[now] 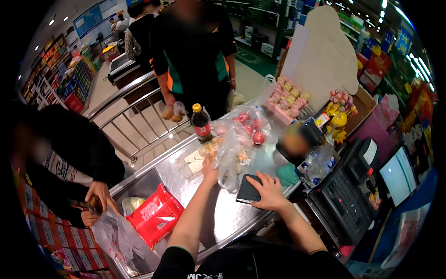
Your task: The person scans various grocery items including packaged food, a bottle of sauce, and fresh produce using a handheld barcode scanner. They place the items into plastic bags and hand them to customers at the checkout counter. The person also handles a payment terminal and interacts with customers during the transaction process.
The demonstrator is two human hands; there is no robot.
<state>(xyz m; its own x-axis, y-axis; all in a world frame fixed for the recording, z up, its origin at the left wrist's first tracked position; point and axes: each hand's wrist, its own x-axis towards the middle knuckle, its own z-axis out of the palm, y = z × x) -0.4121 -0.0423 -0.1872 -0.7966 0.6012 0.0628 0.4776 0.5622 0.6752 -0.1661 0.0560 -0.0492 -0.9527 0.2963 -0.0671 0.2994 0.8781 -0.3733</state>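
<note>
My left hand [210, 170] reaches across the metal checkout counter [223, 216] to a clear bag of yellowish food [212, 146]. Its fingertips are partly hidden, so I cannot tell whether they grip the bag. Just right of that hand stands a crumpled clear plastic bag [228, 157]. My right hand [268, 191] holds a dark flat rectangular object [248, 188], thumb at its near edge and fingers over its top. A clear bag of red round items [249, 125] lies beyond, beside an upright bottle of dark liquid with a yellow cap [201, 123].
A red packet [155, 216] lies in the counter's left end, where another person's hands [98, 200] hold a dark item by a plastic bag [120, 237]. Another person [195, 59] stands beyond a metal railing [139, 125]. At right are a keyboard [345, 202], a screen [398, 176] and a green cloth [287, 174].
</note>
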